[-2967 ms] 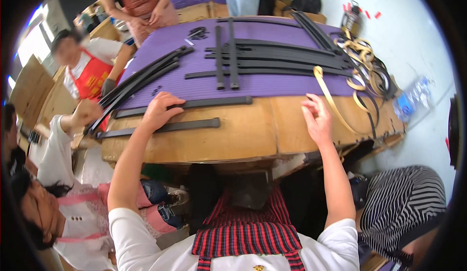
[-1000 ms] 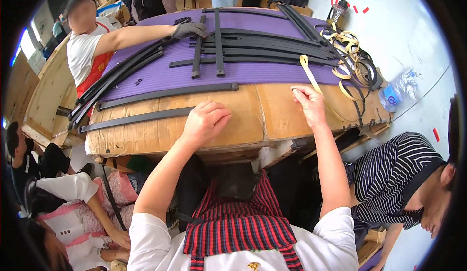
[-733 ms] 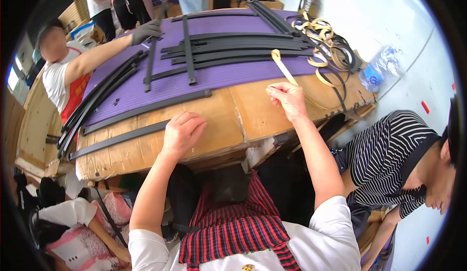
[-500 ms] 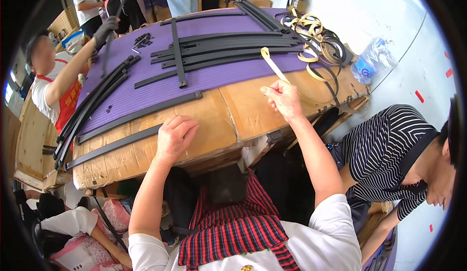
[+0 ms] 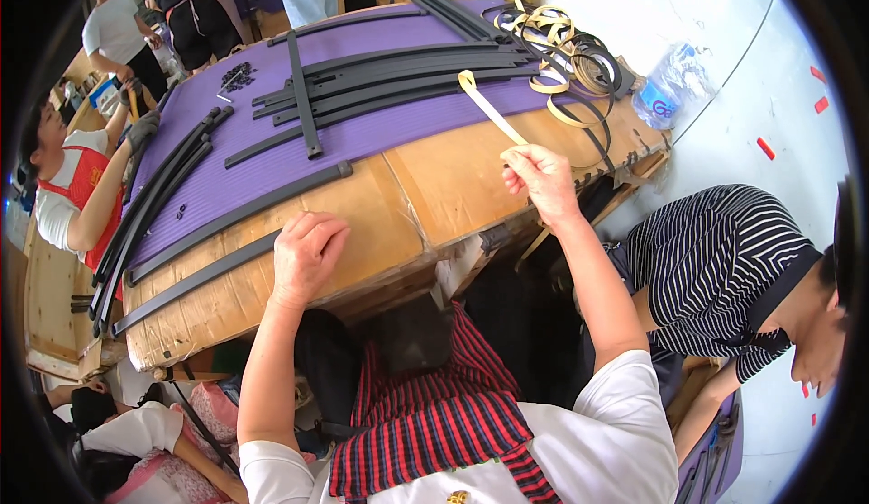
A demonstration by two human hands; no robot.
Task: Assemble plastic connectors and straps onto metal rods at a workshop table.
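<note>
My left hand (image 5: pixel 308 255) is curled closed over the right end of a flat black bar (image 5: pixel 195 283), which lies along the near edge of the cardboard-topped table. Its fingers hide that end. My right hand (image 5: pixel 541 178) pinches a narrow cream strip (image 5: pixel 493 117) between thumb and fingers, above the table's right part. The strip runs up and away to a folded-over end. A tangled heap of black-and-cream strip (image 5: pixel 579 56) lies at the far right. Beyond my left hand, a second black bar (image 5: pixel 240 219) with a capped end rests along the purple mat's edge.
More black bars (image 5: pixel 389 74) lie on the purple mat (image 5: pixel 204 178), with small black parts (image 5: pixel 238 77) nearby. Curved black bars (image 5: pixel 167 196) overhang the left. A clear plastic bottle (image 5: pixel 665 92) stands far right. A gloved co-worker (image 5: pixel 77 187) is left; a striped-shirt person (image 5: pixel 724 273) bends at right.
The table has shifted slightly left and up in view. My hands keep their holds on bar and strip. The co-worker at left has lowered the raised gloved hand.
</note>
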